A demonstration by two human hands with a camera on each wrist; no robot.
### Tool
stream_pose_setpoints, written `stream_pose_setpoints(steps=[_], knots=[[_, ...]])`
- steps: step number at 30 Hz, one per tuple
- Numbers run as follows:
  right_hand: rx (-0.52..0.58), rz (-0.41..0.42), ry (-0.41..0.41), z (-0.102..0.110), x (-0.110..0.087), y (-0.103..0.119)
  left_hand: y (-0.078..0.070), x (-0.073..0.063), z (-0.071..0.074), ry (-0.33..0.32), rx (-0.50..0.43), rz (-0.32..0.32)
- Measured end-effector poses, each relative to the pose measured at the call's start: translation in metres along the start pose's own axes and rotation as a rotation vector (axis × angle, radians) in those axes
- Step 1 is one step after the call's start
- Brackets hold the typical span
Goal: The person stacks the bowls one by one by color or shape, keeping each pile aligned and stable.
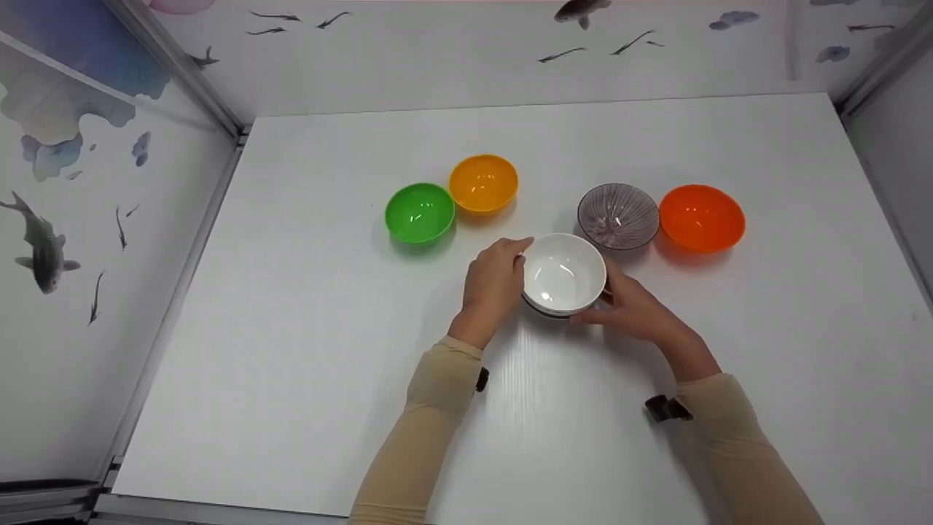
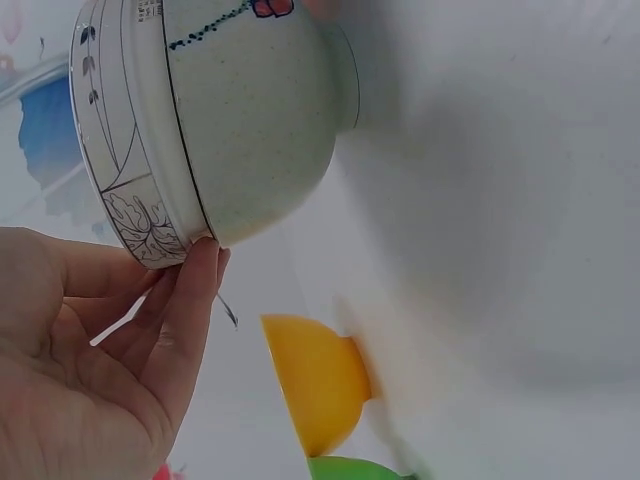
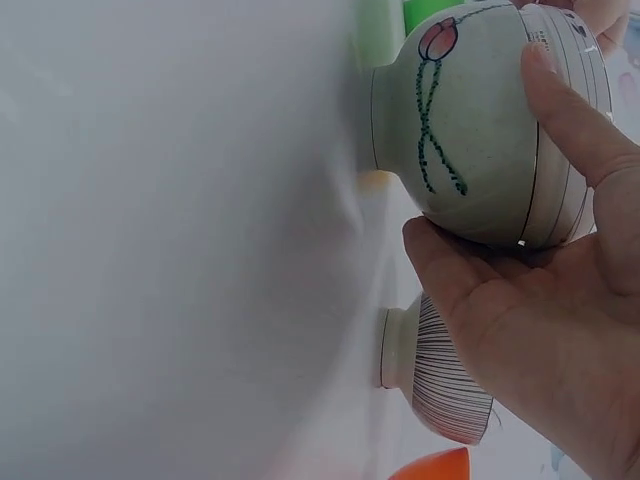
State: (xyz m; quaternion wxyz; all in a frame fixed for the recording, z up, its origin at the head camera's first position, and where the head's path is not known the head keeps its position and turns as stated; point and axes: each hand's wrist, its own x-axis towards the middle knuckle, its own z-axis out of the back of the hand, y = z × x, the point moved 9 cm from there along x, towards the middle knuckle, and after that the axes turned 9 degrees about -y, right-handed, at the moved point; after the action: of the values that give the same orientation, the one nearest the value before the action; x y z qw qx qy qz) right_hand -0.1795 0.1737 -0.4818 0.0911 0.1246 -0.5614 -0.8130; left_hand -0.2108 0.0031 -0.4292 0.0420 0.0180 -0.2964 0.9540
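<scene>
A white bowl [image 1: 563, 275] with dark line drawings of leaves outside is nested in a pale green bowl [image 2: 260, 120] with a painted red flower, near the middle of the table. On the left, my left hand [image 1: 496, 288] pinches the white bowl at its side, fingertips by the seam between the two bowls. My right hand [image 1: 634, 302] holds the pale green bowl from the right. Its thumb [image 3: 570, 110] lies along the side near the rim, and the other fingers curve round the wall.
Beyond the stack, a green bowl [image 1: 420, 214] and a yellow bowl [image 1: 483, 184] stand side by side at the left. To the right are a purple-grey striped bowl [image 1: 618, 216] and an orange bowl [image 1: 701, 219]. Panels with painted fish [image 1: 47, 248] border the white table [image 1: 291, 364].
</scene>
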Motion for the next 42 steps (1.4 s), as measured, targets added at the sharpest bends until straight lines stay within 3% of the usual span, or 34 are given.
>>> stream_pose_setpoints(steps=[8, 20, 30, 42], knots=[[0.024, -0.020, 0.024, -0.001, -0.001, -0.001, 0.000, 0.001, -0.002, -0.002, -0.007, 0.021], [0.038, -0.006, 0.026, -0.002, 0.002, 0.002, 0.001, 0.001, 0.005, -0.033, -0.012, -0.001], [0.048, 0.020, -0.014, -0.003, -0.004, 0.003, 0.003, -0.009, 0.008, -0.106, -0.109, 0.046], [0.080, 0.027, -0.064, -0.003, -0.007, 0.002, 0.007, -0.012, 0.010, -0.125, -0.249, 0.068]])
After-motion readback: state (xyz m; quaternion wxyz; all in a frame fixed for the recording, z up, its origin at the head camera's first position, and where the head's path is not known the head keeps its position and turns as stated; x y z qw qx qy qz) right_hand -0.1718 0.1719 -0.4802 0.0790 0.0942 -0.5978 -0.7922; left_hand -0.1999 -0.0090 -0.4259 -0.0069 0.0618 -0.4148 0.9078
